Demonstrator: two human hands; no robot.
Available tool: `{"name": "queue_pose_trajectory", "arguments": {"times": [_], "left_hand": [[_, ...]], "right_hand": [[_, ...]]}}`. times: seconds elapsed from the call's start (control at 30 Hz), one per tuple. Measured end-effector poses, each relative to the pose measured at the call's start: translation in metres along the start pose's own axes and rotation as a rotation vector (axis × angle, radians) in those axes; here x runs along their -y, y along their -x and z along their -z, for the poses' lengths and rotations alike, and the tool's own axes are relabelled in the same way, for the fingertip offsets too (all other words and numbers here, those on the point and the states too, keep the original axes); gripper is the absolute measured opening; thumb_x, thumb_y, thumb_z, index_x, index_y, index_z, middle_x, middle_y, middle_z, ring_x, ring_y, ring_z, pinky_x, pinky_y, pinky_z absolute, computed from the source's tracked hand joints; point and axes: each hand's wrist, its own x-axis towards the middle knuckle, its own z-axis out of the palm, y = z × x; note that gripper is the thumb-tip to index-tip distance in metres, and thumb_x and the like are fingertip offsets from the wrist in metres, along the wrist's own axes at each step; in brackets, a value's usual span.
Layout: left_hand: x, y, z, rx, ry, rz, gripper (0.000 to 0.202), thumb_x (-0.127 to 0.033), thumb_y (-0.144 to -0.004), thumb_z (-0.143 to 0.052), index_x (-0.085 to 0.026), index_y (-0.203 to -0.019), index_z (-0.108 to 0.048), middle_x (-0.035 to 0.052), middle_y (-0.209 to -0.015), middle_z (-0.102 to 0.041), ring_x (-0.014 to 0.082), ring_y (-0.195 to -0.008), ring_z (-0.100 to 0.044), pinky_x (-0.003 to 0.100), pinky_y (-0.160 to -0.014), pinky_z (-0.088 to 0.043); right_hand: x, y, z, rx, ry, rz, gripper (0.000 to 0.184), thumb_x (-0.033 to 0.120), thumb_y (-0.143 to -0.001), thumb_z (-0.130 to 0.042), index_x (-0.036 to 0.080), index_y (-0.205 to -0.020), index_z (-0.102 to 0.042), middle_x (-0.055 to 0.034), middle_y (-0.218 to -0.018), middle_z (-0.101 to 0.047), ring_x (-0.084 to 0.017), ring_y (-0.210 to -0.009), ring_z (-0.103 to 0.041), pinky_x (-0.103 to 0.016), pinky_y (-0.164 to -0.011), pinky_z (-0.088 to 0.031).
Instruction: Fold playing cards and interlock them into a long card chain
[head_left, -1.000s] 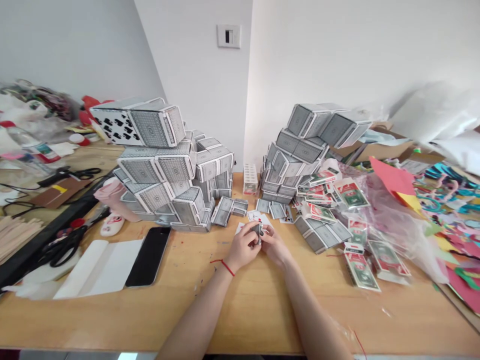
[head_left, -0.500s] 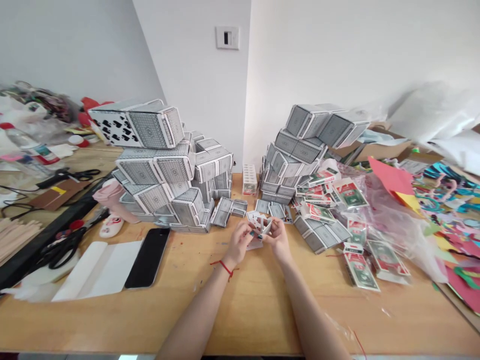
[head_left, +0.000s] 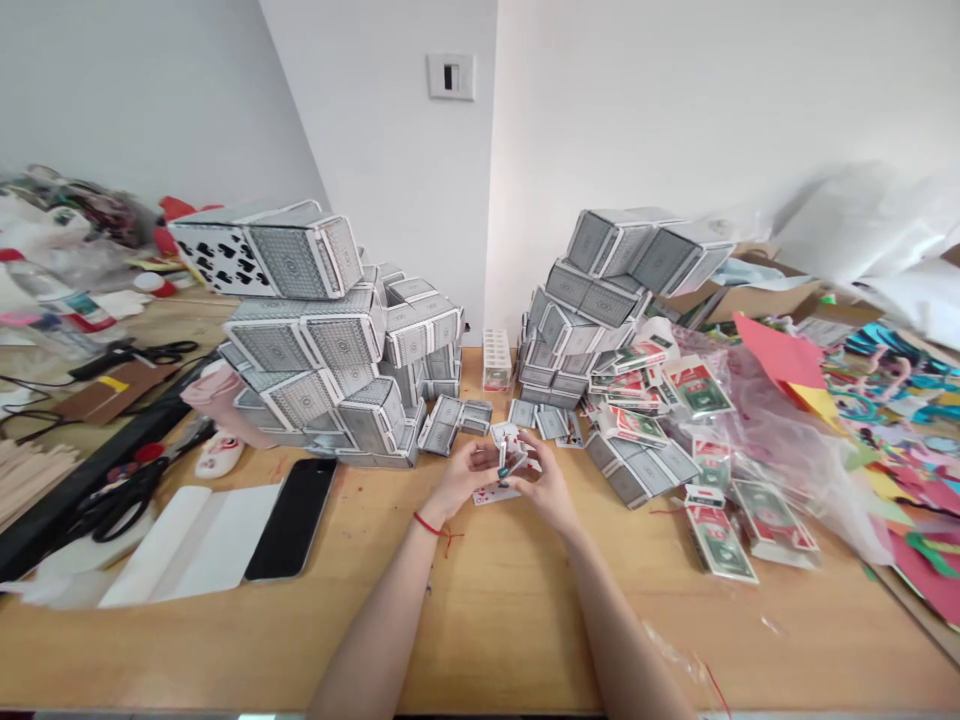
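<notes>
Close together at the middle of the table, my left hand [head_left: 459,484] and my right hand [head_left: 550,490] grip folded playing cards [head_left: 513,462] between their fingertips. The fingers partly hide how these cards fit together. Beneath the hands lies a face-up playing card [head_left: 489,496] with red marks. Just beyond are small folded-card blocks [head_left: 441,425] and face-down playing cards [head_left: 551,421]. On the left rises a tall stack of card boxes [head_left: 300,345], built from grey-backed playing cards. A similar stack [head_left: 600,300] stands on the right.
A black phone [head_left: 291,520], white paper [head_left: 191,545] and black scissors [head_left: 112,505] lie to the left. Red and green card packs [head_left: 720,540] and clear plastic bags [head_left: 795,430] spread to the right. A small clear box [head_left: 496,360] stands near the wall between the stacks.
My left hand has shifted slightly left with its fingers raised around the folded cards. The cards have turned in my grip, and the face-up card below shows more.
</notes>
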Motion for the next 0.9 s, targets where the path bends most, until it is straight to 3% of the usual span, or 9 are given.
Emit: {"name": "queue_pose_trajectory", "arguments": {"times": [0.13, 0.33, 0.57, 0.73, 0.9], "left_hand": [[0.001, -0.001, -0.002, 0.022, 0.0, -0.035, 0.056, -0.013, -0.052, -0.074, -0.014, -0.104, -0.054, 0.012, -0.109, -0.059, 0.0224, -0.102, -0.054, 0.039, -0.09, -0.04], [0.008, -0.001, -0.01, 0.063, -0.045, -0.103, 0.056, -0.012, -0.055, -0.072, -0.016, -0.109, -0.056, 0.0117, -0.119, -0.054, 0.0252, -0.111, -0.048, 0.041, -0.093, -0.04], [0.014, 0.0, -0.011, 0.06, -0.145, -0.136, 0.062, -0.016, -0.058, -0.072, -0.015, -0.116, -0.049, 0.0148, -0.111, -0.058, 0.0238, -0.095, -0.059, 0.041, -0.083, -0.048], [0.015, 0.001, -0.012, -0.004, -0.32, -0.215, 0.058, -0.017, -0.062, -0.068, -0.017, -0.116, -0.049, 0.0113, -0.108, -0.06, 0.0209, -0.093, -0.06, 0.038, -0.082, -0.05], [0.017, 0.001, -0.012, -0.048, -0.462, -0.326, 0.055, -0.015, -0.065, -0.064, -0.019, -0.117, -0.048, 0.011, -0.117, -0.054, 0.019, -0.093, -0.06, 0.037, -0.081, -0.051]], "right_hand": [[0.003, -0.002, 0.006, 0.069, -0.106, -0.091, 0.052, 0.033, -0.061, -0.07, 0.022, -0.108, -0.052, -0.0067, -0.103, -0.057, -0.017, -0.076, -0.056, -0.028, -0.063, -0.048], [0.025, 0.005, 0.006, 0.091, -0.36, -0.111, 0.045, 0.033, -0.062, -0.069, 0.025, -0.104, -0.054, -0.0045, -0.11, -0.055, -0.015, -0.075, -0.058, -0.027, -0.063, -0.047], [0.034, 0.006, 0.004, 0.163, -0.393, -0.137, 0.057, 0.032, -0.058, -0.071, 0.027, -0.111, -0.05, -0.0055, -0.119, -0.051, -0.016, -0.073, -0.059, -0.023, -0.054, -0.044], [0.026, 0.003, 0.004, 0.197, -0.431, -0.133, 0.061, 0.03, -0.057, -0.072, 0.027, -0.113, -0.049, -0.0048, -0.121, -0.049, -0.02, -0.086, -0.057, -0.025, -0.062, -0.045], [0.018, 0.003, 0.004, 0.173, -0.44, -0.185, 0.057, 0.035, -0.061, -0.068, 0.026, -0.115, -0.051, -0.0045, -0.121, -0.051, -0.021, -0.09, -0.056, -0.026, -0.064, -0.045]]}}
